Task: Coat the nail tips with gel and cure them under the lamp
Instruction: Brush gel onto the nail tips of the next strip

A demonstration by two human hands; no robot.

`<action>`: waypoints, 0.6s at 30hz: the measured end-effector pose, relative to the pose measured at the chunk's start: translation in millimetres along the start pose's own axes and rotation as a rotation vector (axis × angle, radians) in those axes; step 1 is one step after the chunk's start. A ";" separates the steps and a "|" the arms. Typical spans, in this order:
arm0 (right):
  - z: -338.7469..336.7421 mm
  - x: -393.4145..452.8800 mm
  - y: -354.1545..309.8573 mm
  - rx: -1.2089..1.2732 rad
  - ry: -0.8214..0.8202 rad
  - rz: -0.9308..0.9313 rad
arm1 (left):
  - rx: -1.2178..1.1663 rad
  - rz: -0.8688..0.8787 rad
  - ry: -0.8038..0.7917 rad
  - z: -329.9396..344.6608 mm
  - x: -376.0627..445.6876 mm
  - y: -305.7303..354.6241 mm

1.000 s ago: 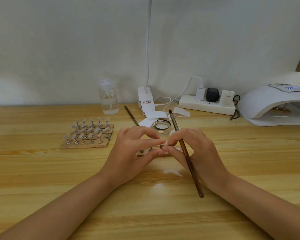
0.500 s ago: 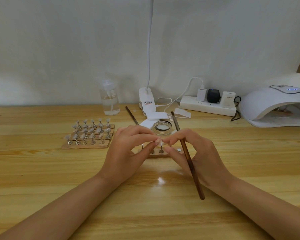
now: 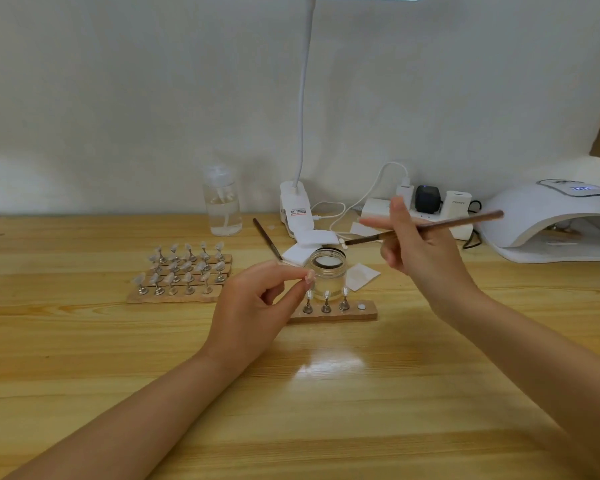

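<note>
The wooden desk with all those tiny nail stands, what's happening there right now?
A person is doing gel nails on practice tips. The left hand pinches one small nail tip above the short wooden strip of metal stands, which carries three tips and one bare magnet. The right hand holds a long brown brush raised above the open glass gel jar. The white curing lamp sits at the right, its display lit.

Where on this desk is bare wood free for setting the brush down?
Free: the near desk between the forearms, and the left end beside the nail-stand boards. Crowded: around the jar, pads and power strip up to the curing lamp.
</note>
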State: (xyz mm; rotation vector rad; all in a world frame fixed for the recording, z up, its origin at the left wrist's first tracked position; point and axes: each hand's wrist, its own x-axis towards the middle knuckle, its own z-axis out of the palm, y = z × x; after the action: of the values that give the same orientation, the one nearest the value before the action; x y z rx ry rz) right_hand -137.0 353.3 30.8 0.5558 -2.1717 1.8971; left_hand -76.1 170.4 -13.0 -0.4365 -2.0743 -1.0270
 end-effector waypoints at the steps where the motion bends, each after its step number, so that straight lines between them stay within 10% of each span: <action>1: 0.9 6.1 0.0 -0.042 -0.021 0.010 | -0.006 -0.007 0.001 0.2 -0.2 -0.4; 18: 35.6 39.4 9.6 -0.674 -0.169 -0.165 | 0.036 -0.082 0.007 0.0 -1.3 -4.3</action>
State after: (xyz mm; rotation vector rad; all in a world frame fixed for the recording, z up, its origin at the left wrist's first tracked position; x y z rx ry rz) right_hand -173.5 313.5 32.0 0.7332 -2.5713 0.9649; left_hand -77.8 167.8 -16.3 -0.3311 -2.1157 -1.0361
